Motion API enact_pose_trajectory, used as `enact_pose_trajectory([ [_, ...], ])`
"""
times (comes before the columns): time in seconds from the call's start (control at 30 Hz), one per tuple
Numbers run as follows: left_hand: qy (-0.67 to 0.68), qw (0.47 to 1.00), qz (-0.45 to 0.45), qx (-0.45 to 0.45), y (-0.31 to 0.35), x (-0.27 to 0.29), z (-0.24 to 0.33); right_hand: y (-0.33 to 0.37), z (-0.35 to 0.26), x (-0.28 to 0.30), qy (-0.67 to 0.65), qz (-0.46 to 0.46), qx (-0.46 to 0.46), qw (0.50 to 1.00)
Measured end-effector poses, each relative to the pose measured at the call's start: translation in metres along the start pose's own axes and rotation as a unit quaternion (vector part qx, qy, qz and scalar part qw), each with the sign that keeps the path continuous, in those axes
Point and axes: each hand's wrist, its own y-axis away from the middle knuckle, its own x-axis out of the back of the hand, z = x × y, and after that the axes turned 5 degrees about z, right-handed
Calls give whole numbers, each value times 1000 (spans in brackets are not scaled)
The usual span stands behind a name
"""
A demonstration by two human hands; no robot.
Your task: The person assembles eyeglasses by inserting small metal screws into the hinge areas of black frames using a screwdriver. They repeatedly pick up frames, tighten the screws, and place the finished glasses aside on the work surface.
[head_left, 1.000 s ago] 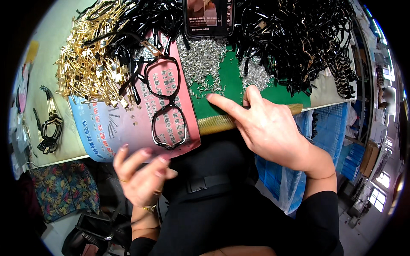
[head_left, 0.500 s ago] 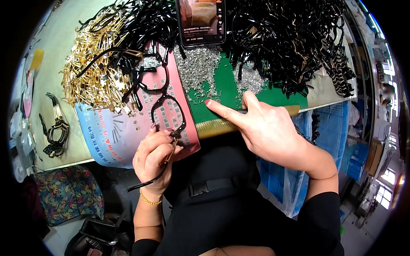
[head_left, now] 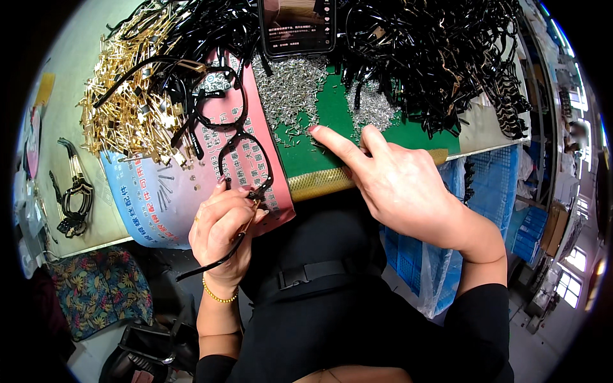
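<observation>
left hand is curled round the near end of the black glasses frame, pinching it over the pink sheet, right hand is knuckles-up, one finger stretched toward the silver screws, can't tell if it's gripping any

My left hand grips the glasses at one corner; my right hand has its index fingertip beside metal bits.
</observation>
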Motion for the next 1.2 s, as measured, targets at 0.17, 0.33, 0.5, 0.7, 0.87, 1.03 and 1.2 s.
enact_pose_trajectory([
  [0.17, -1, 1000, -2, 2, -1, 1, 1, 0, 0, -2, -3, 11, 12, 1000],
  [0.33, 3, 1000, 1, 3, 0, 1, 0, 4, 2, -2, -12, 17, 17, 1000],
  [0.5, -21, 1000, -3, -9, -2, 1, -1, 2, 3, -2, -22, 13, 11, 1000],
  [0.7, -17, 1000, 1, -8, -1, 0, -2, 1, 1, 0, -36, 8, -7, 999],
  [0.87, -19, 1000, -1, -5, -1, 0, -1, 0, 2, 0, -31, 12, 5, 999],
  [1.03, -7, 1000, 1, -8, -1, 0, -3, 1, 0, -3, -26, 18, -6, 999],
  [1.2, 0, 1000, 1, -10, -2, 3, -3, -2, -3, 0, 11, 5, 41, 999],
])
